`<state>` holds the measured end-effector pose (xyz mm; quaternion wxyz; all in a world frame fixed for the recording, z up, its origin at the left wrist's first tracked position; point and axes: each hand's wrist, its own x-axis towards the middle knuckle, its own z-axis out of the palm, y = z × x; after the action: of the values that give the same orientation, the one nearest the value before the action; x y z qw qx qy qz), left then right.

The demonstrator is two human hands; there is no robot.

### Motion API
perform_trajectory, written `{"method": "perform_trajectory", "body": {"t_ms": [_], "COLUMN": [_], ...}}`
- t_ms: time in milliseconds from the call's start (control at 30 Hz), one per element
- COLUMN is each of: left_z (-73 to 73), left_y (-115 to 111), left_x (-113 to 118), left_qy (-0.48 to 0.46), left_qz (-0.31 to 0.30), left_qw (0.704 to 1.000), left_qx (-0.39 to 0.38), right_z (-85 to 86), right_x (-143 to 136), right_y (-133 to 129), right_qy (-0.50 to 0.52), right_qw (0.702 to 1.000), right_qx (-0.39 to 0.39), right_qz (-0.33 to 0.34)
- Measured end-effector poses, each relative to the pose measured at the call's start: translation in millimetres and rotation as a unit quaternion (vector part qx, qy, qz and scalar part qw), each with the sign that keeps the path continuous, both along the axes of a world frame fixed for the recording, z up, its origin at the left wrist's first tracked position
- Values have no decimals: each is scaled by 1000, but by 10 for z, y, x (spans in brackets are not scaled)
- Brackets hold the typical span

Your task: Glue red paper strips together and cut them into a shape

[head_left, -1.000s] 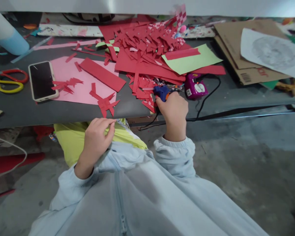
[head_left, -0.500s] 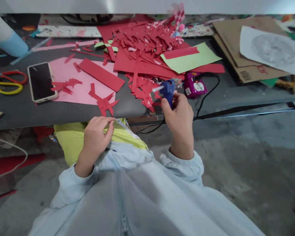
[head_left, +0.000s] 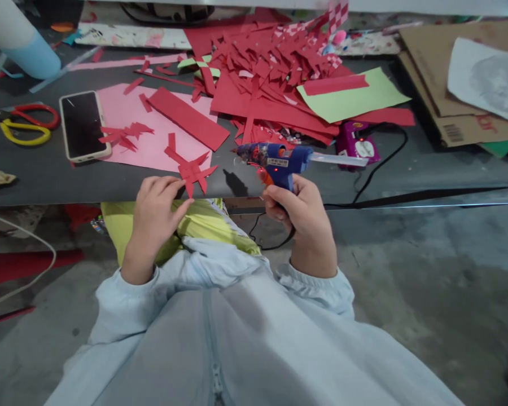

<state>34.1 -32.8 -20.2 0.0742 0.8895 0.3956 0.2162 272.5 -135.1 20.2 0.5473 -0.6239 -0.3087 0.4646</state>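
Note:
My right hand (head_left: 307,217) is wrapped round the handle of a blue hot glue gun (head_left: 290,163). Its nozzle points left over the table, and a clear glue stick (head_left: 338,160) juts out of its back end. A folded red paper piece with several pointed strips (head_left: 191,169) lies at the table's front edge, partly on pink paper (head_left: 152,155). At its lower left strip is my left hand (head_left: 154,211), thumb apart from the fingers and fingertips at the paper. Another red folded paper piece (head_left: 127,135) rests farther left, beside the phone.
A phone (head_left: 83,125) and scissors (head_left: 27,124) lie to the left. Red paper scraps (head_left: 271,73) are heaped at the back, with a green sheet (head_left: 355,93) beside them. A purple box (head_left: 358,146) with a black cord stands right of the glue gun. Cardboard (head_left: 452,73) lies far right.
My right hand has turned the glue gun so that its nozzle points left, and brought it off the scraps toward me. My left hand has moved up to the red folded paper.

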Motion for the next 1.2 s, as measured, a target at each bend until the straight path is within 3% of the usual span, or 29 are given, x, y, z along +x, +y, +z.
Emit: {"method": "perform_trajectory", "body": {"t_ms": [267, 767, 1200], "left_z": [21, 106, 54], "left_y": [61, 146, 301], "left_x": [25, 12, 102], "left_qy": [48, 15, 32], "left_qz": [-43, -57, -44], "left_qw": [998, 993, 998], "left_qx": [-26, -103, -17], "right_z": [-98, -24, -41], "right_x": [-24, -42, -99], "right_y": [5, 9, 32], "right_qy": [24, 31, 56], "right_qw": [998, 988, 963], "right_qx": [-47, -134, -181], "right_qz": [33, 69, 193]}}
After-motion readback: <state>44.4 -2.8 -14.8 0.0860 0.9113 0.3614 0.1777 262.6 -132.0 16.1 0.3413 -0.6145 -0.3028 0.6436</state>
